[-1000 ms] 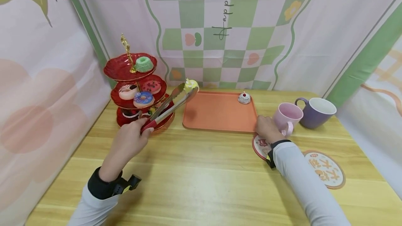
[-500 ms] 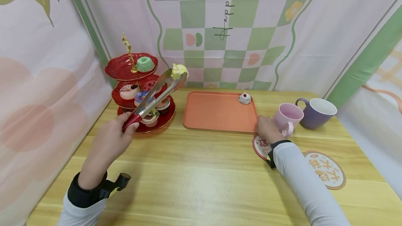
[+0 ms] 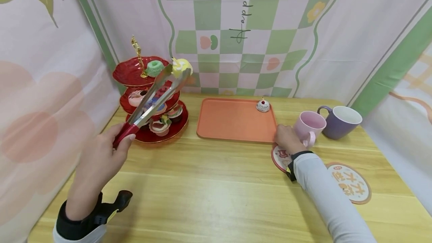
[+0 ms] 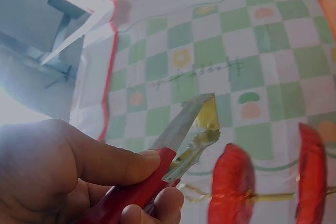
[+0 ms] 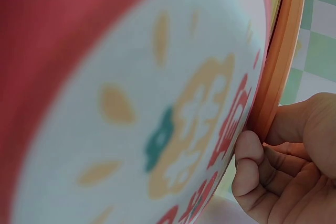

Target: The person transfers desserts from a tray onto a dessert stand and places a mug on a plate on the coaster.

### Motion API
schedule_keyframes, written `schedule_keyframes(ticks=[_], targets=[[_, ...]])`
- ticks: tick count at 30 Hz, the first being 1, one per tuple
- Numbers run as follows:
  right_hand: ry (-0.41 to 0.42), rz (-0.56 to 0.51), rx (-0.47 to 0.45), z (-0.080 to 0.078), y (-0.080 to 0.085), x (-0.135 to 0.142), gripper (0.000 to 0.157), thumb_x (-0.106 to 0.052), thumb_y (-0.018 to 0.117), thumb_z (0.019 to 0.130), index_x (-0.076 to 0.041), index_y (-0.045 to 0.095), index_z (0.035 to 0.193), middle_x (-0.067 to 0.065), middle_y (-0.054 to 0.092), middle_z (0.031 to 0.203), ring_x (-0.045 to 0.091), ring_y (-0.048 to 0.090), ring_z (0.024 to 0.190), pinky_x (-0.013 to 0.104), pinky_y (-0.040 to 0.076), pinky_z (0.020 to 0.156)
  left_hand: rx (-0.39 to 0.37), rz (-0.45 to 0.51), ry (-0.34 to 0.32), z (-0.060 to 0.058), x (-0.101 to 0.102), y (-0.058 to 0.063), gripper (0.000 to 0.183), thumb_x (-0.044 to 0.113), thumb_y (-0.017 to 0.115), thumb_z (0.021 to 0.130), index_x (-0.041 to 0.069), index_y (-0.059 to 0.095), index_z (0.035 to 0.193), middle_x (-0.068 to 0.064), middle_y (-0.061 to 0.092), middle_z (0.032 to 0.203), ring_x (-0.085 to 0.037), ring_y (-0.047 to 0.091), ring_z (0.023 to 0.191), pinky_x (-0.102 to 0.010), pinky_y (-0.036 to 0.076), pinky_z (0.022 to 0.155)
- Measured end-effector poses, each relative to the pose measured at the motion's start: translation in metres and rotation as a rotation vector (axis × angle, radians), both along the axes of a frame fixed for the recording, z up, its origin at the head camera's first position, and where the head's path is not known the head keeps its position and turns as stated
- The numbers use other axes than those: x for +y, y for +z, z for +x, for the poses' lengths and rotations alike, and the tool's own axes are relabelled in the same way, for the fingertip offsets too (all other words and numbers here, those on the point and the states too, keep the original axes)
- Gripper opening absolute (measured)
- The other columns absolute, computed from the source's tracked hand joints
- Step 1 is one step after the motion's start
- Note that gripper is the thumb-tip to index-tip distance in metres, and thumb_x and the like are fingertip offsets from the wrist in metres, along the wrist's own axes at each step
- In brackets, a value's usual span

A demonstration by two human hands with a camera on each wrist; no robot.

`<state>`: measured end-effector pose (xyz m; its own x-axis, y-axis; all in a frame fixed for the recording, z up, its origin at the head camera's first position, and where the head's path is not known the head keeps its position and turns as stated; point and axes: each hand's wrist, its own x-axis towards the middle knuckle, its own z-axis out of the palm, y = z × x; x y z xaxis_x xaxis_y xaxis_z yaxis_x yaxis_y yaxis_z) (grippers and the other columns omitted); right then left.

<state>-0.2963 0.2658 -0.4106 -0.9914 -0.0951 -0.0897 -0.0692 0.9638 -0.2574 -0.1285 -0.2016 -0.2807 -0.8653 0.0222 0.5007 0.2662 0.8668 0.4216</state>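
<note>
Left hand (image 3: 101, 156) gripped red-handled tongs (image 3: 150, 112), thumb on one handle, fingertips round the other. Tong jaws were part closed, a yellow cake (image 3: 182, 67) caught between the tips; it was in the air, just right of the stand's top tier in the head view. Right hand (image 3: 288, 138) pinched the near right corner of the orange tray (image 3: 233, 123), thumb and curled fingers. White cake (image 3: 263, 106) with a red cherry sat at the tray's far right.

Red three-tier stand (image 3: 126, 73), left: green cake (image 3: 155, 68) on top, donuts on the middle tier partly behind the tongs, cupcakes below. Pink mug (image 3: 308, 123) just beside the right hand, purple mug (image 3: 343, 123) right of it.

Table (image 3: 216, 190): light yellowish wood grain, bright glare mid-front. Printed cloth (image 3: 206, 14) hung behind and at both sides: green-and-white checks, flowers, fruit. Left wrist view also caught the cloth's red edge, grey room and strong light past it.

Writing: "Happy" ran sideways up the back cloth, the rest cut off; "Ro" at upper left. Red-rimmed coaster (image 3: 279, 156), partly under the right wrist, and orange-rimmed coaster (image 3: 351, 183) carried Chinese characters; "大" readable on the orange-rimmed one.
</note>
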Motion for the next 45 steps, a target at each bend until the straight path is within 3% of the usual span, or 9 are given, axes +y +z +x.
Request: schedule_keyframes(ticks=[4, 9, 22, 32, 41, 45], targets=[[0.007, 0.004, 0.008, 0.0, 0.0, 0.0, 0.012, -0.001, 0.048, 0.083, 0.008, 0.056, 0.086, 0.017, 0.052, 0.071, 0.031, 0.05, 0.065, 0.038, 0.042, 0.057, 0.069, -0.006, 0.04, 0.006, -0.006, 0.002, 0.034, 0.01, 0.069, 0.082, -0.005, 0.06, 0.112, -0.011, 0.052, 0.067, -0.022, 0.039, 0.051, -0.032, 0.029, 0.044], [0.009, 0.006, 0.004, -0.001, 0.001, -0.001, 0.013, 0.0, 0.047, 0.084, 0.008, 0.056, 0.087, 0.016, 0.052, 0.071, 0.031, 0.051, 0.064, 0.037, 0.041, 0.055, 0.082, -0.009, 0.094, 0.011, -0.015, 0.004, 0.033, 0.01, 0.069, 0.082, -0.005, 0.06, 0.111, -0.014, 0.054, 0.068, -0.024, 0.039, 0.051, -0.031, 0.028, 0.043], [0.01, 0.017, 0.008, -0.003, -0.004, 0.001, 0.012, 0.0, 0.048, 0.083, 0.008, 0.056, 0.087, 0.016, 0.052, 0.071, 0.031, 0.051, 0.065, 0.038, 0.042, 0.056, 0.057, 0.0, 0.16, 0.02, -0.036, 0.004, 0.027, 0.01, 0.066, 0.084, -0.002, 0.062, 0.107, -0.01, 0.051, 0.064, -0.022, 0.037, 0.05, -0.03, 0.027, 0.042], [0.019, 0.026, 0.012, -0.002, -0.002, -0.001, 0.011, 0.0, 0.049, 0.082, 0.007, 0.057, 0.084, 0.016, 0.052, 0.07, 0.03, 0.05, 0.064, 0.037, 0.042, 0.055, 0.021, 0.011, 0.22, 0.025, -0.051, 0.006, 0.027, 0.011, 0.064, 0.086, -0.005, 0.06, 0.108, -0.02, 0.058, 0.072, -0.02, 0.041, 0.048, -0.027, 0.031, 0.041], [0.014, 0.017, 0.013, -0.001, -0.002, 0.0, 0.012, 0.0, 0.047, 0.084, 0.008, 0.056, 0.085, 0.016, 0.052, 0.07, 0.03, 0.051, 0.063, 0.037, 0.043, 0.054, 0.042, -0.017, 0.227, 0.017, -0.067, 0.009, 0.018, 0.009, 0.061, 0.085, -0.007, 0.059, 0.093, -0.014, 0.052, 0.058, -0.022, 0.039, 0.046, -0.03, 0.029, 0.04], [0.002, 0.011, 0.01, -0.001, -0.002, -0.001, 0.012, -0.001, 0.048, 0.084, 0.008, 0.056, 0.088, 0.017, 0.053, 0.072, 0.031, 0.051, 0.066, 0.038, 0.043, 0.056, -0.002, -0.018, 0.239, 0.012, -0.071, 0.011, 0.016, 0.01, 0.059, 0.087, -0.006, 0.058, 0.09, -0.014, 0.052, 0.059, -0.023, 0.04, 0.048, -0.03, 0.029, 0.041]])
